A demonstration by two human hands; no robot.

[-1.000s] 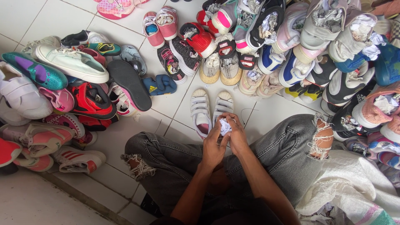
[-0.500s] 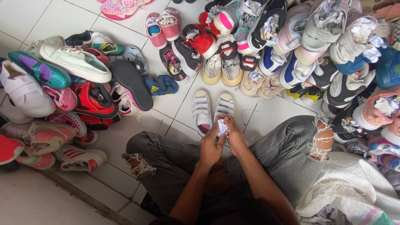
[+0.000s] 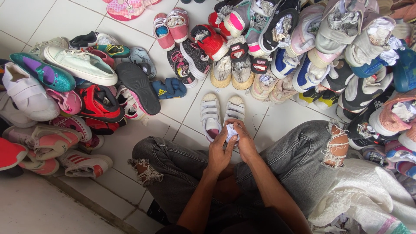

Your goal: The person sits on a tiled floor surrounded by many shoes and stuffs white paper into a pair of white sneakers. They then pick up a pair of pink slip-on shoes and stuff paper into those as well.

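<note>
Both hands meet at the centre of the view over a small crumpled wad of white paper (image 3: 232,131): the left hand (image 3: 219,152) and the right hand (image 3: 245,145) each have their grip clamped on it, fingers curled tight round the ball so that only its creased top shows. The wad sits just at the heel end of the right shoe of a pair of small white strap-fastened sneakers (image 3: 211,115), which stand side by side on the white tiled floor (image 3: 26,17) at twelve o'clock from the hands, toes pointing away. The paper looks thin, dry and springy; a loosely squeezed ball could well unfold or slip between the fingers onto the tiles. The sneakers are light with smooth synthetic uppers (easy to nudge), so a firm push at the opening might skate one forward into the tan pair beyond. At two o'clock a steep bank of children's shoes stuffed with paper (image 3: 342,39) leans in overlapping rows, and a knock could bring some sliding down. At nine o'clock lies a jumbled heap of unstuffed shoes (image 3: 65,86), soft canvas, glitter and rubber soles. Frayed grey ripped jeans (image 3: 299,160) frame the hands.
</note>
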